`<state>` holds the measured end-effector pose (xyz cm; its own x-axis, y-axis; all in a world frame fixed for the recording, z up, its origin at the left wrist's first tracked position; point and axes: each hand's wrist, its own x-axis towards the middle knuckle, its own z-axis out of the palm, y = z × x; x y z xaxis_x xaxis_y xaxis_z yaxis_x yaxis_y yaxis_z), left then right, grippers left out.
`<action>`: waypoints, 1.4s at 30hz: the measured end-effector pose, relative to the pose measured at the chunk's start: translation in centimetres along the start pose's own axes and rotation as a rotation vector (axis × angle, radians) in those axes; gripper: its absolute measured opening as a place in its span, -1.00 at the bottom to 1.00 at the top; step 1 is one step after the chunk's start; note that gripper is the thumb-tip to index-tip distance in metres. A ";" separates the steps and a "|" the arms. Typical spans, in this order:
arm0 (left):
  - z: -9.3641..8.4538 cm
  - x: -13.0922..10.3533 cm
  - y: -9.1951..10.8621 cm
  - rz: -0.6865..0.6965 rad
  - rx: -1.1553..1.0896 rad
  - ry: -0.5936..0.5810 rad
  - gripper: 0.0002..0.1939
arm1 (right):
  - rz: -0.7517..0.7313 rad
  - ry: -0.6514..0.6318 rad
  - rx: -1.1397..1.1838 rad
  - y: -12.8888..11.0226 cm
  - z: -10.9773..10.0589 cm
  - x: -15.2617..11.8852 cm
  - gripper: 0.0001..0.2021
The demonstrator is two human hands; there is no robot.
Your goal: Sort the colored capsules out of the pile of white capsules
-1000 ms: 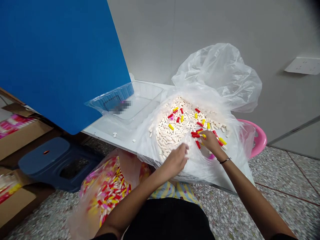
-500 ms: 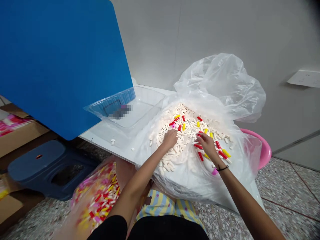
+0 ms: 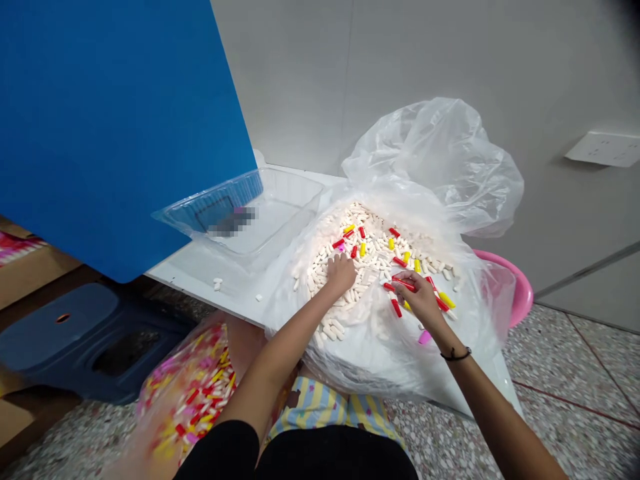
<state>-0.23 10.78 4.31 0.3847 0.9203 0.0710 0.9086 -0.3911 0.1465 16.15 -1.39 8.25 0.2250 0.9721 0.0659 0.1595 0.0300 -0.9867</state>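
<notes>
A clear plastic bag (image 3: 380,363) lies spread on a white table, with a heap of small white pieces (image 3: 325,267) in it. Red, yellow and pink pieces are scattered over the heap and to its right. My left hand (image 3: 342,273) rests on the white pieces with its fingers curled down; whatever its fingertips hold is hidden. My right hand (image 3: 417,293) is closed on a red piece (image 3: 404,284) among the coloured ones. A pink piece (image 3: 425,337) lies just below my right hand.
Left of the bag, a clear plastic tray (image 3: 280,220) stands on the table (image 3: 185,273). A blue board (image 3: 115,120) rises behind. A bag of coloured pieces (image 3: 200,400) and a blue stool (image 3: 55,327) are below left. A pink basin (image 3: 523,297) sits at the right.
The view has shifted slightly. My right hand has turned and moved a little down from the upper pieces, and a red piece now shows at its fingers. My left hand stays on the white heap.
</notes>
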 end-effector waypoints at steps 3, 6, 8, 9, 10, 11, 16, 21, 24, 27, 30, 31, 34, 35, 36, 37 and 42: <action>-0.6 0.4 -0.2 0.010 0.014 -0.006 -0.75 | 0.002 -0.028 0.012 -0.2 0.1 -0.2 -0.67; -1.7 -0.7 -0.3 0.058 -0.022 0.056 -0.74 | 0.002 -0.048 0.038 -0.5 0.0 -0.5 -0.68; -2.6 -2.5 0.0 0.138 -0.158 0.091 -0.74 | -0.001 -0.044 0.051 -0.8 -0.1 -0.8 -0.69; -3.0 -3.5 0.4 0.191 -0.269 0.088 -0.73 | -0.008 -0.042 0.053 -1.0 -0.1 -1.0 -0.70; -3.4 -4.6 0.9 0.248 -0.398 0.066 -0.72 | -0.021 -0.045 0.052 -1.1 -0.1 -1.2 -0.72; -3.8 -5.7 1.5 0.298 -0.529 0.030 -0.71 | -0.039 -0.054 0.050 -1.3 0.0 -1.4 -0.73; -4.5 -9.4 4.5 0.189 -1.096 -0.003 -0.63 | -0.141 -0.091 0.071 -2.0 1.3 -3.4 -0.77; -4.3 -11.0 6.0 0.016 -1.354 0.024 -0.64 | -0.223 0.005 0.064 -1.8 2.2 -5.3 -0.83; -4.2 -11.6 6.2 -0.002 -1.331 0.035 -0.60 | -0.234 0.004 0.047 -1.5 2.2 -6.0 -0.83; -4.2 -12.0 6.4 -0.010 -1.263 0.055 -0.55 | -0.239 -0.056 0.014 -1.3 2.4 -6.7 -0.84; -4.4 -12.4 6.9 -0.077 -1.255 0.151 -0.54 | -0.250 0.036 -0.009 -1.6 2.8 -7.5 -0.87; -4.5 -12.6 7.0 -0.100 -1.258 0.183 -0.54 | -0.258 0.072 -0.017 -1.9 3.0 -7.7 -0.88; -4.7 -13.2 7.4 -0.095 -1.259 0.205 -0.54 | -0.291 0.036 -0.066 -2.9 3.0 -8.2 -0.90; -4.7 -13.3 7.4 -0.077 -1.265 0.195 -0.54 | -0.297 -0.015 -0.083 -3.2 3.0 -8.2 -0.90; -4.7 -13.4 7.4 -0.062 -1.277 0.185 -0.53 | -0.298 -0.058 -0.091 -3.5 3.0 -8.3 -0.90; -4.6 -13.4 7.4 -0.059 -1.296 0.180 -0.52 | -0.294 -0.077 -0.084 -3.6 3.1 -8.3 -0.90; -4.1 -11.5 6.5 -0.048 -1.202 0.105 -0.50 | -0.244 -0.043 -0.037 -1.9 2.8 -6.9 -0.85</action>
<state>0.58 -2.42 8.48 0.2887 0.9509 0.1118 0.1687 -0.1655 0.9717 11.56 -7.48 9.28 0.1341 0.9462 0.2946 0.2389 0.2576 -0.9363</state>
